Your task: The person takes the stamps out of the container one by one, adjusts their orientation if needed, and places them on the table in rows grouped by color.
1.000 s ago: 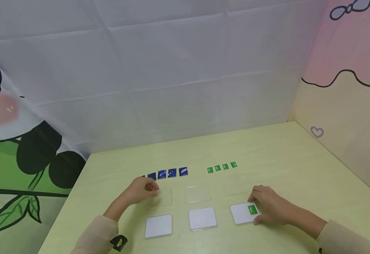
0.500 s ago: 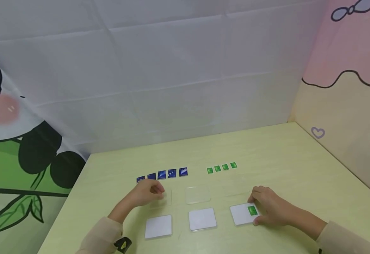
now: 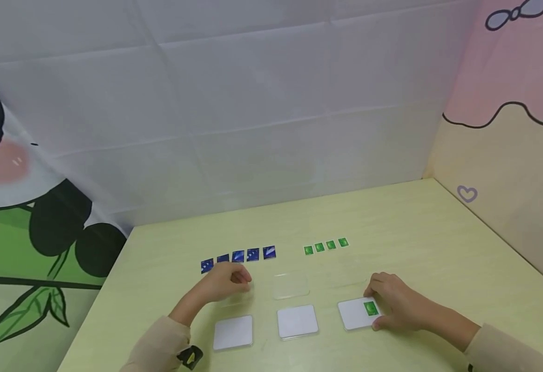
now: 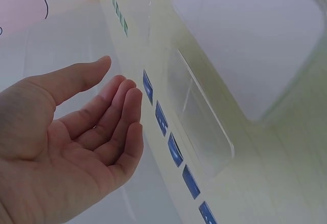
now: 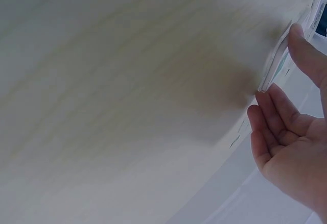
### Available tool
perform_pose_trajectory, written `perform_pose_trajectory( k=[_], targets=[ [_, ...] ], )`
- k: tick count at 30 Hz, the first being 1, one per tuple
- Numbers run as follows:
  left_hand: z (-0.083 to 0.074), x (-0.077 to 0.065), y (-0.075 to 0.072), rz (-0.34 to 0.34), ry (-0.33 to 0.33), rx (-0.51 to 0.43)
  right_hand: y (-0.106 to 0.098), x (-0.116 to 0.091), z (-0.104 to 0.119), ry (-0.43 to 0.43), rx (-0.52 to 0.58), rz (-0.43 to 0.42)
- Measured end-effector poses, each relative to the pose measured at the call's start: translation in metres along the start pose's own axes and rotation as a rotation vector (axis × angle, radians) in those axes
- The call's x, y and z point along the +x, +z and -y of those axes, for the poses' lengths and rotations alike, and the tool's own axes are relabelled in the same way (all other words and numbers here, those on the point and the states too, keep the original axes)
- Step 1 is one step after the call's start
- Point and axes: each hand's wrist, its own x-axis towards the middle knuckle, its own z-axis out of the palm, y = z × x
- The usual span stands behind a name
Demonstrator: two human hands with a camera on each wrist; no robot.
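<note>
My left hand (image 3: 222, 282) hovers over the left clear rectangular sheet (image 4: 196, 117), which it mostly hides in the head view. Its fingers are loosely bent, with nothing between them and the thumb. Just behind it runs a row of several small dark-blue patterned squares (image 3: 238, 256). On the right, my right hand (image 3: 397, 302) grips the right edge of a white rounded card (image 3: 349, 314) between thumb and fingers. A small green square (image 3: 371, 308) lies on that card near the held edge. The right wrist view shows the card's thin edge (image 5: 275, 60) between thumb and fingertips.
Two more white rounded cards, the left one (image 3: 232, 332) and the middle one (image 3: 297, 320), lie nearer me. Another clear sheet (image 3: 291, 285) lies behind the middle card. Several small green squares (image 3: 319, 247) form a row farther back. A white cloth wall (image 3: 271, 129) borders the table (image 3: 392, 222).
My left hand has moved a little to the right over the clear sheet, uncovering the leftmost blue square. The right hand and its card have stayed in place.
</note>
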Motion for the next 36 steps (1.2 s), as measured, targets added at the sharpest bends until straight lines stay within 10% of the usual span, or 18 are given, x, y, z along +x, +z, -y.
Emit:
perform_pose_trajectory(
  k=[36],
  targets=[
    [-0.063, 0.016, 0.042, 0.116, 0.092, -0.065, -0.003, -0.004, 0.005, 0.004, -0.002, -0.008]
  ],
)
